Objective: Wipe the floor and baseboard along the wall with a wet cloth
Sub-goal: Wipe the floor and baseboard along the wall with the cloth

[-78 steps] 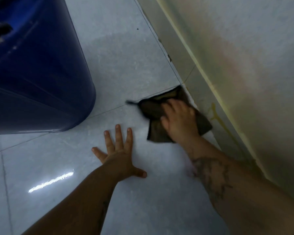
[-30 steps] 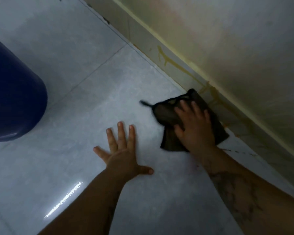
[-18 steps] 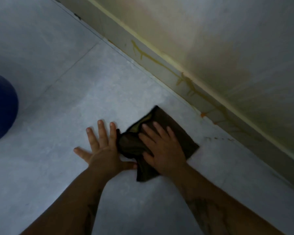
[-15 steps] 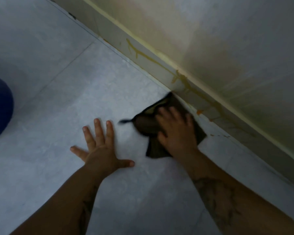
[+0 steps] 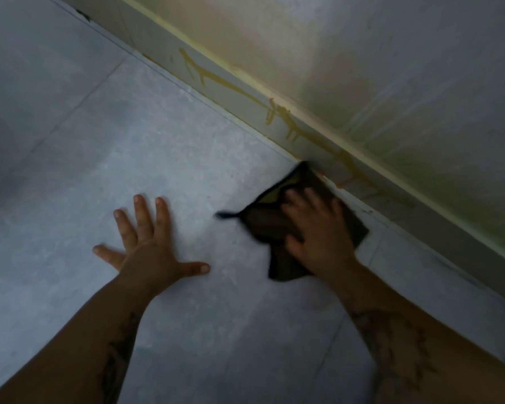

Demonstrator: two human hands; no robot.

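A dark brown cloth (image 5: 274, 225) lies flat on the grey tiled floor (image 5: 146, 147), its far corner touching the foot of the baseboard (image 5: 239, 100). My right hand (image 5: 318, 228) presses down on the cloth with fingers spread toward the wall. My left hand (image 5: 146, 243) rests flat on the bare tile to the left of the cloth, fingers apart, holding nothing. Yellow-brown drip stains (image 5: 277, 112) run along the baseboard above and left of the cloth.
The pale wall (image 5: 391, 68) rises beyond the baseboard, with a yellowish strip along the baseboard's top edge. Grout lines cross the floor tiles. A sliver of a blue container shows at the far left edge.
My right hand has slid the cloth from beside my left hand out to the baseboard and along the wall. The view has shifted right, so the blue container has nearly left the frame.
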